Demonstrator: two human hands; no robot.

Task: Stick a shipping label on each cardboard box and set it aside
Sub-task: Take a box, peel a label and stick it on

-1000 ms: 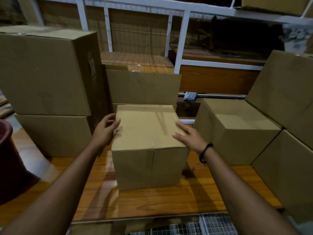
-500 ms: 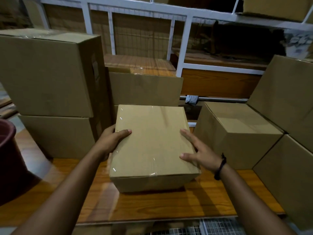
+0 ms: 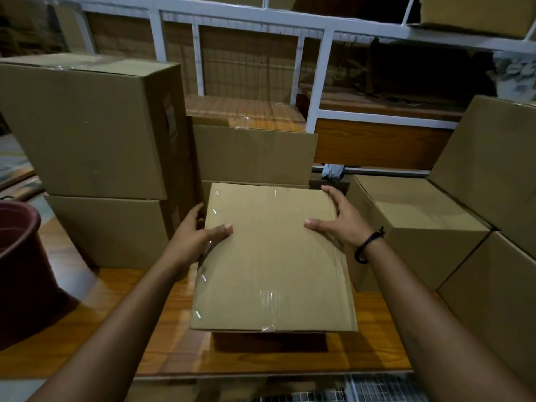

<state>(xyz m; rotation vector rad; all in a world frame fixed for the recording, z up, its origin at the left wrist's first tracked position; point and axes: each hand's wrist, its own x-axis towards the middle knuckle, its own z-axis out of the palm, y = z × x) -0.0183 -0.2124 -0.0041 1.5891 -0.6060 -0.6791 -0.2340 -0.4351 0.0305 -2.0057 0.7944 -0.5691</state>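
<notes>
The cardboard box [image 3: 272, 256] is held between both hands, its near edge raised above the wooden table [image 3: 162, 329] and its taped face tilted upward. Its left edge is gripped by the left hand [image 3: 194, 236], thumb on the face; its right edge is clasped by the right hand [image 3: 339, 224]. Stacked cartons [image 3: 87, 126] are seen left of the grip, more cartons [image 3: 414, 224] to its right, and a white rack [image 3: 316, 82] beyond.

**Bare arms, one black cord at the wrist**

The left forearm [image 3: 124, 314] and right forearm [image 3: 420, 300] are uncovered as far as the frame shows. The left hand [image 3: 200, 236] and right hand [image 3: 336, 224] are ungloved. A thin black cord bracelet [image 3: 367, 245] circles the right wrist, a short knotted end sticking up from it.
</notes>
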